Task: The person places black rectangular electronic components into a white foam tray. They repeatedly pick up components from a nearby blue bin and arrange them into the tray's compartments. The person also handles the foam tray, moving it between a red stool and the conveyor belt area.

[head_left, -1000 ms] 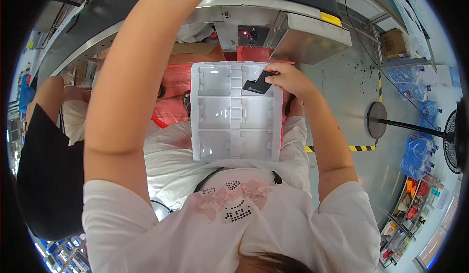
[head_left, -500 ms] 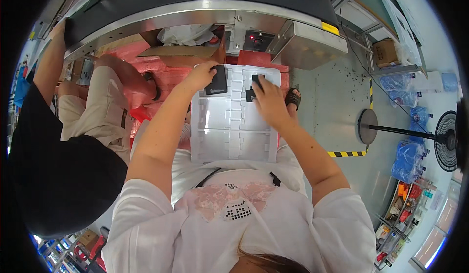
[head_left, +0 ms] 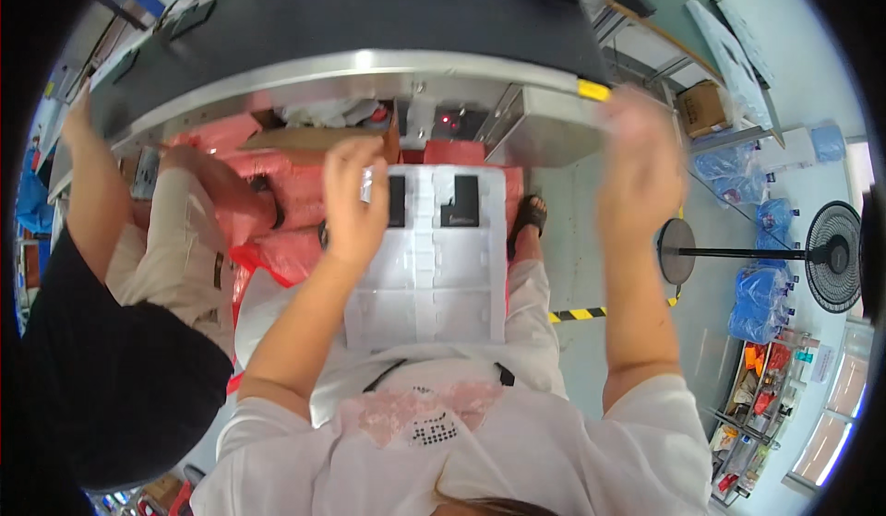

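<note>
A white plastic tray [head_left: 466, 318] with several shallow compartments rests on my lap. In its far right compartment lies a flat black piece [head_left: 464, 207] with a notched corner. Another flat black piece [head_left: 397, 204] sits in the far left compartment, partly hidden by my hand. My left hand [head_left: 355, 202] is raised over the tray's far left edge, thumb apart from the fingers. A small pale shine shows by the fingers; I cannot make out what it is. Off to the right, near the bench corner, my right hand [head_left: 641, 170] is smeared by motion and its fingers cannot be read.
A long black-topped bench [head_left: 277, 31] with a metal edge runs across the far side, flat black pieces on it. Under it stand a cardboard box [head_left: 314, 140] and a metal box [head_left: 554, 128]. A co-worker [head_left: 138, 359] sits at left. A fan [head_left: 833, 258] stands at right.
Both hands have left the black pieces, which now lie in the tray's far compartments. My right hand has swung right and up; my left has drawn slightly left. The view has shifted, showing more bench.
</note>
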`<state>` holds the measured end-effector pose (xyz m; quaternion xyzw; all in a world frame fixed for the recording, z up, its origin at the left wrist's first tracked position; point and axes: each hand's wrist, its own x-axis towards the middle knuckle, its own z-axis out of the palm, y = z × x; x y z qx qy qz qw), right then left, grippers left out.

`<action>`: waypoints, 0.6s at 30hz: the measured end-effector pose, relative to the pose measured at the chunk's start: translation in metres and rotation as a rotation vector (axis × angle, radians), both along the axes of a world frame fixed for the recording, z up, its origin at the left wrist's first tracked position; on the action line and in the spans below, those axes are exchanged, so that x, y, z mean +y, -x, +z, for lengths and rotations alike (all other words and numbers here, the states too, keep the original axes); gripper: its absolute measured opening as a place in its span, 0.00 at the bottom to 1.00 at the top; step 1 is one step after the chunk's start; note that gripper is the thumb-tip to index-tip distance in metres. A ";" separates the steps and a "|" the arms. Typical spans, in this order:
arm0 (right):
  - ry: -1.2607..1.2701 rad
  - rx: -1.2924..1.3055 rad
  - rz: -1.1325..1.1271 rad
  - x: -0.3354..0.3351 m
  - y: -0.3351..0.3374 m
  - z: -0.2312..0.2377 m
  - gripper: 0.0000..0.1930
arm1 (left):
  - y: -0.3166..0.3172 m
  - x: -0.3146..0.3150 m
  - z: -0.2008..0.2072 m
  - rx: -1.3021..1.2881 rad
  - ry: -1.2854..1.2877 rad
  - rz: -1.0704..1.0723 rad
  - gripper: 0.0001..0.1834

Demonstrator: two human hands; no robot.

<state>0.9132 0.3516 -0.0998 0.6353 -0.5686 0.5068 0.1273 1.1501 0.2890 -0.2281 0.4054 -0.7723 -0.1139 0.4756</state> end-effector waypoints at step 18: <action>-0.467 -0.660 0.239 -0.033 0.052 0.076 0.15 | 0.112 -0.184 0.177 -0.847 0.275 -0.116 0.18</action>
